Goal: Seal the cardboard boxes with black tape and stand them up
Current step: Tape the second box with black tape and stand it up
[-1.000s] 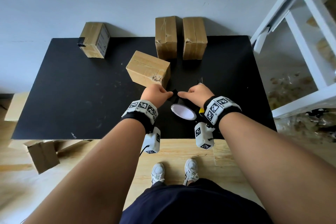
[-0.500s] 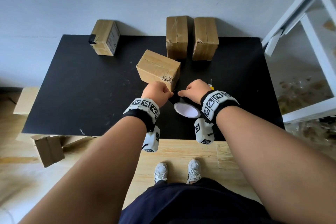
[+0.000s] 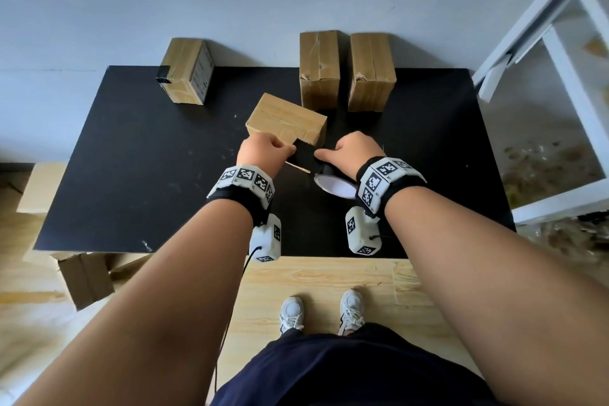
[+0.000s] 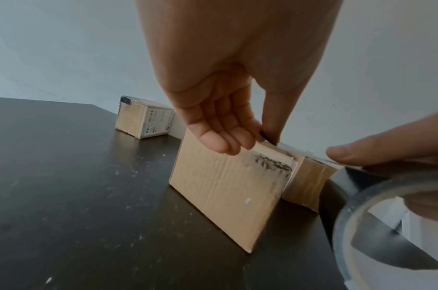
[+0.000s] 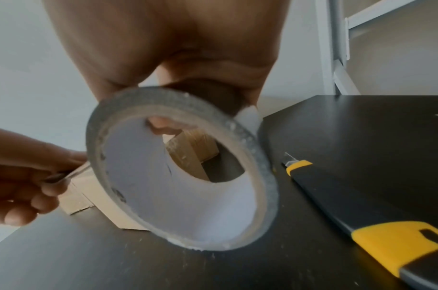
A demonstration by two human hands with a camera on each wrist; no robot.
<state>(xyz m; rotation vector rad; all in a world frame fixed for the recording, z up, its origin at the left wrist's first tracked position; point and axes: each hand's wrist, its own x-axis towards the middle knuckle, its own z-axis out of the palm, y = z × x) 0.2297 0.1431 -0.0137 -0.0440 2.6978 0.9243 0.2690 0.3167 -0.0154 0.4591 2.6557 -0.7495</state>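
A cardboard box (image 3: 286, 122) lies flat on the black table (image 3: 131, 158), just beyond my hands. My right hand (image 3: 324, 155) grips the black tape roll (image 5: 262, 157), which has a white core. My left hand (image 3: 286, 152) pinches the free tape end (image 4: 267, 138) between thumb and fingers at the box's near top edge (image 4: 228, 192). A short black strip (image 3: 304, 155) spans the gap between the hands. Two boxes (image 3: 319, 69) (image 3: 371, 71) stand upright at the back. Another box (image 3: 188, 71), at the back left, carries black tape on its corner.
A yellow and black utility knife (image 5: 362, 206) lies on the table right of the roll. A white shelf frame (image 3: 560, 43) stands to the right. Cardboard boxes (image 3: 85, 277) sit on the floor at the table's left. A wall runs behind the table.
Both hands have moved forward to the lying box. They have drawn apart, and a strip of tape now stretches between them.
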